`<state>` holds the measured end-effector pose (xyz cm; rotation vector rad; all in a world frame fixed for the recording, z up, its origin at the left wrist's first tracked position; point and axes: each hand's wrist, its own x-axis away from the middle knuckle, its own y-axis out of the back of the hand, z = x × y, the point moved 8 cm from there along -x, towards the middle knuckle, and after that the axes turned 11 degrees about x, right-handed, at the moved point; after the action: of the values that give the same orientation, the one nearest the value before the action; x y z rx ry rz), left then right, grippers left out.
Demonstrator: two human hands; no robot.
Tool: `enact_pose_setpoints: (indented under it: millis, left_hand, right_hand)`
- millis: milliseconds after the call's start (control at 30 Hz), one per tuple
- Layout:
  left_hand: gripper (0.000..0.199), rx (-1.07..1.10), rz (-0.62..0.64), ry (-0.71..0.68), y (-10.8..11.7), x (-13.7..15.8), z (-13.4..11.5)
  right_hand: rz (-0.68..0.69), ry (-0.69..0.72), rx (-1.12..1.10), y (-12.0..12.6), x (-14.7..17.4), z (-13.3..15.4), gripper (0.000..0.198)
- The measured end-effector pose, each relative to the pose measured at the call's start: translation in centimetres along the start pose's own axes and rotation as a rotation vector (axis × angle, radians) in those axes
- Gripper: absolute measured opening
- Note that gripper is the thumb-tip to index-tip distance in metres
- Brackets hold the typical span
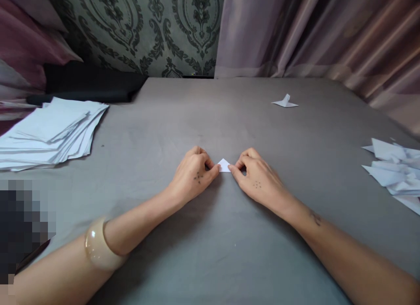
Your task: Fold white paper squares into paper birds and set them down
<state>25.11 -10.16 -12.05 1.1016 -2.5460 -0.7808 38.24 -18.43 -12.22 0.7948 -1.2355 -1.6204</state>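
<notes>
A small folded piece of white paper [224, 165], shaped like a triangle with its point away from me, is held between my two hands over the grey cloth. My left hand [196, 169] pinches its left corner between thumb and fingers. On the opposite corner, the thumb and fingers of my right hand [257, 173] are closed in the same kind of pinch. The fingertips hide both side corners of the paper. A wide pale bangle [101, 248] is on my left forearm.
At left lies a stack of white paper sheets [46, 134], with black material [95, 82] behind it. A folded paper figure [285, 102] stands far right of centre. Several folded white papers [397, 169] are piled at the right edge. Grey cloth [183, 117] covers the surface.
</notes>
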Motion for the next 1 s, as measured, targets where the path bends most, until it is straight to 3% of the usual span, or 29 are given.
enact_pose_setpoints:
  millis: [233,533,667,800,1000]
  left_hand:
    - [0.022,-0.034,0.012,-0.029,0.0,0.0,0.1]
    - [0.023,-0.049,0.027,-0.036,-0.1,-0.4,0.5]
    - [0.023,-0.054,0.03,-0.03,-0.1,-0.5,0.5]
    - [0.022,-0.055,0.028,-0.087,-0.2,-0.5,0.2]
    - [0.019,-0.079,0.007,-0.091,-0.1,-0.5,0.1]
  right_hand:
    - [0.037,0.042,0.028,0.3,0.0,-0.1,0.025]
    - [0.013,0.033,-0.106,0.8,-0.2,-2.2,0.018]
    - [0.046,-0.09,-0.367,0.8,-0.5,-3.3,0.014]
    - [-0.032,-0.031,-0.602,1.1,-0.7,-1.5,0.011]
    - [0.0,0.016,-0.367,-0.1,-0.2,1.7,0.009]
